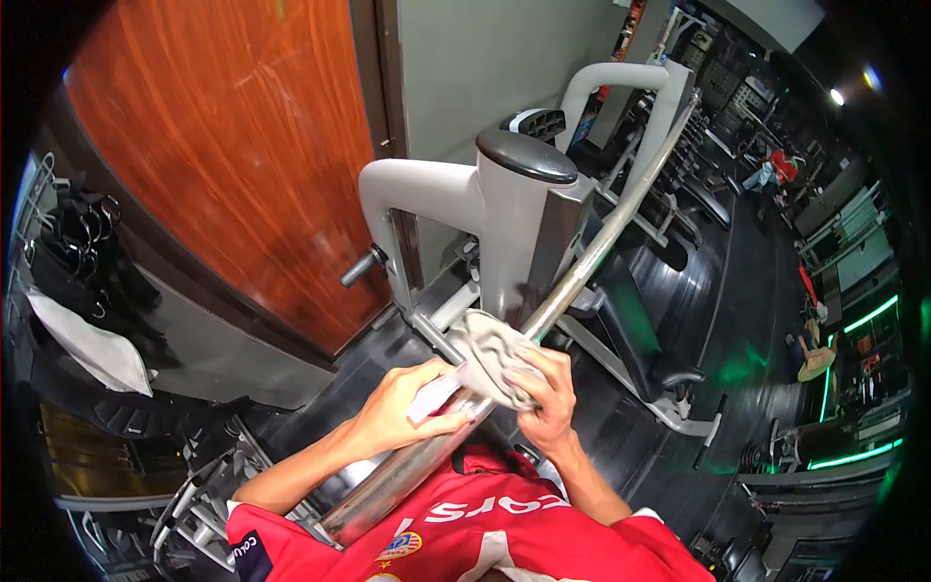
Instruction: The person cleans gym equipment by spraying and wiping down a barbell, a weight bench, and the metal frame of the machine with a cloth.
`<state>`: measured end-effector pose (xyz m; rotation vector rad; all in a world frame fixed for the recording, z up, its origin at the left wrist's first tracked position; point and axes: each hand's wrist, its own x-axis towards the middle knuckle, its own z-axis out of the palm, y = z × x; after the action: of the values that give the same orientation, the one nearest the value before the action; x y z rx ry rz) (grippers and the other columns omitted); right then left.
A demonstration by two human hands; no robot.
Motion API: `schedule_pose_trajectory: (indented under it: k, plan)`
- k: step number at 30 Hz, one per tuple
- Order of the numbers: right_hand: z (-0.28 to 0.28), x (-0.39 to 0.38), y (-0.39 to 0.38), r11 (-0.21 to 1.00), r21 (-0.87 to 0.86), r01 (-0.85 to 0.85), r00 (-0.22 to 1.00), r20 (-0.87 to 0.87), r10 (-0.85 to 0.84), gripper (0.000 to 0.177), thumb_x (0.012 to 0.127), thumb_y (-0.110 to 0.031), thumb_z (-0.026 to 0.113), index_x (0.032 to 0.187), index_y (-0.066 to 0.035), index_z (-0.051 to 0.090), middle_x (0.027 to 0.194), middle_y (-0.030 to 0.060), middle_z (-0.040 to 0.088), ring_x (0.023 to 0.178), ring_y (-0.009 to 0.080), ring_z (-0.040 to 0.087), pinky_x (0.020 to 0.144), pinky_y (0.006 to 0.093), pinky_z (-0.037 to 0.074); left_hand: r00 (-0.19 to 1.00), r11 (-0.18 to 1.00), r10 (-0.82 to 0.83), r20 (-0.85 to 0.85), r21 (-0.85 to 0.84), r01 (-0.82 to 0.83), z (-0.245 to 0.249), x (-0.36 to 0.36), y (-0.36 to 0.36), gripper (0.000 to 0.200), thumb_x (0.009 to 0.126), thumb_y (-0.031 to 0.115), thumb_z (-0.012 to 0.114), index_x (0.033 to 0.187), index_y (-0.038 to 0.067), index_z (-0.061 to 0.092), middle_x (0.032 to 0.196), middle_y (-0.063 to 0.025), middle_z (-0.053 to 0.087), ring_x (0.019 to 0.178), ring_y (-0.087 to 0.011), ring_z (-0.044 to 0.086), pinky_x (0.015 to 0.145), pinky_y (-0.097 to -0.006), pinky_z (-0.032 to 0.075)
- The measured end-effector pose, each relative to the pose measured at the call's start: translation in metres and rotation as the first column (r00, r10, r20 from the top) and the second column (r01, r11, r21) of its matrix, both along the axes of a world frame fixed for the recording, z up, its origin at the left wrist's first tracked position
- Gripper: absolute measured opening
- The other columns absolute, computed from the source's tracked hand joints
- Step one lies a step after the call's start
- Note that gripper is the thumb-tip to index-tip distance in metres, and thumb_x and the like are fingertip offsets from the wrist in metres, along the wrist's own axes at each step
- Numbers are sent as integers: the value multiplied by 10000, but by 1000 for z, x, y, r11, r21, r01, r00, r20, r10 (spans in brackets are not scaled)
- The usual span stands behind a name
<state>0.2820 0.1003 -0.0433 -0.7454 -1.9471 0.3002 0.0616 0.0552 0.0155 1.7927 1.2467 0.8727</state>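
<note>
A long metal barbell (pixel 613 225) runs diagonally from the lower left to the upper right, with its thicker end in front of my red shirt. My left hand (pixel 405 405) is closed around a small white piece (pixel 434 393) beside the bar's thick end. A crumpled grey-beige cloth (pixel 495 357) lies over the bar, and my right hand (pixel 548 393) grips its right side. Both hands are close together, with the cloth's left edge near the white piece. Part of the bar is hidden under the cloth and fingers.
A grey machine frame (pixel 504 233) with a black cap stands just beyond the hands. A padded bench (pixel 626 325) is to its right. Behind is a reddish wooden door (pixel 233 145). At left hang black straps (pixel 82 242) and a white cloth (pixel 92 344). People are far right.
</note>
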Motion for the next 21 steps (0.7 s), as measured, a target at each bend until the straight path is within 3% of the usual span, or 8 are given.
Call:
schedule_pose_trajectory:
  k: [1, 5, 7, 9, 13, 15, 20, 21]
  plan:
    - [-9, 3, -3, 1000, -8, -14, 987, -159, 12, 453, 594, -26, 618, 1033, -126, 662, 1118, 64, 625, 980, 261, 567, 836, 383, 372, 1000, 999, -3, -17, -33, 3, 2, 0, 0, 451, 698, 265, 790, 1013, 7, 598, 795, -105, 642, 692, -169, 625, 662, -302, 489]
    - [-10, 7, -3, 1000, 4, -12, 981, -192, 13, 443, 592, -29, 623, 1021, -129, 668, 1107, 67, 627, 950, 264, 563, 809, 365, 379, 1000, 991, -9, -1, 136, 9, -11, -1, 2, 476, 690, 257, 790, 1034, 0, 585, 856, -122, 637, 734, -228, 637, 680, -322, 494]
    - [28, 2, 5, 999, 21, 42, 995, 89, -44, 439, 591, -42, 619, 1017, -134, 668, 1096, 58, 627, 916, 252, 558, 808, 363, 376, 1000, 980, -11, -14, 200, 13, -11, 0, 2, 515, 665, 261, 808, 1039, -7, 577, 916, -135, 626, 785, -279, 636, 693, -341, 496]
    - [55, -3, 15, 995, -101, 16, 963, 269, 12, 481, 576, -48, 588, 1045, -131, 651, 1073, 47, 627, 929, 256, 547, 816, 367, 378, 999, 980, 25, -44, 199, -16, -6, 2, 0, 511, 663, 262, 815, 1027, -6, 576, 917, -133, 622, 788, -280, 635, 689, -344, 497]
    - [75, -5, 43, 952, -269, -148, 907, 347, 239, 501, 565, -50, 547, 1053, -110, 642, 1060, 66, 630, 948, 273, 556, 840, 387, 395, 983, 964, 100, -153, 259, -57, 6, 4, -4, 485, 660, 256, 829, 985, 0, 577, 883, -133, 608, 777, -280, 631, 678, -345, 496]
    - [69, 3, 48, 938, -248, -244, 906, 287, 311, 491, 562, -59, 555, 1040, -111, 652, 1047, 59, 633, 922, 271, 566, 823, 390, 406, 980, 960, 146, -134, 261, -107, 14, 5, -5, 405, 699, 219, 804, 958, 3, 579, 848, -131, 601, 738, -275, 622, 655, -340, 492]
    - [12, 32, 43, 930, 111, -349, 936, 92, 340, 500, 552, -83, 759, 1034, -181, 671, 1015, 46, 602, 930, 265, 581, 753, 364, 430, 961, 934, 248, -125, 296, -203, 49, 13, -5, 266, 743, 110, 750, 923, 4, 586, 801, -126, 597, 689, -276, 617, 608, -334, 482]
    - [14, 32, 48, 914, 167, -370, 928, 121, 354, 478, 582, -150, 763, 1048, -190, 664, 1018, 32, 605, 935, 233, 585, 764, 359, 413, 953, 919, 271, -137, 331, -214, 56, 17, -6, 262, 740, 103, 750, 918, 3, 586, 794, -127, 596, 678, -274, 615, 598, -332, 480]
